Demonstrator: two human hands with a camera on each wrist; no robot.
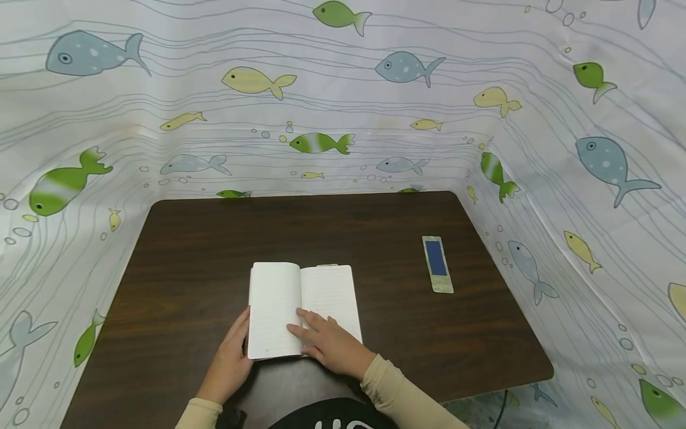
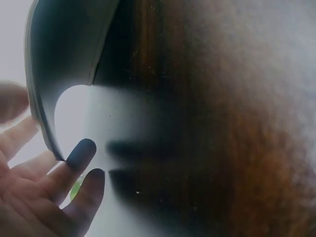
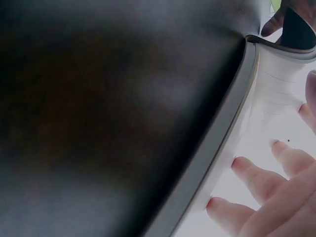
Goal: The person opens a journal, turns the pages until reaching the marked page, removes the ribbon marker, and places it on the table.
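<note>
An open notebook (image 1: 275,313) with white pages lies at the near middle of the dark brown table. Its left page looks plain; faint lines mark the right one. Along the notebook's left edge rests my left hand (image 1: 229,360), its fingers nearly straight. In the left wrist view, those fingers (image 2: 81,153) touch the edge and corner of the curved, lifted dark cover (image 2: 64,49). My right hand (image 1: 334,348) lies spread over the lower right page, with fingertips reaching across the centre fold. The right wrist view shows its fingers (image 3: 259,180) on the white page.
A narrow pale card-like thing with a blue panel (image 1: 436,259) lies on the table (image 1: 375,226) at the right. White sheeting (image 1: 343,107) printed with fish surrounds the table at the back and sides. A dark cable (image 1: 501,410) hangs beyond the near right edge.
</note>
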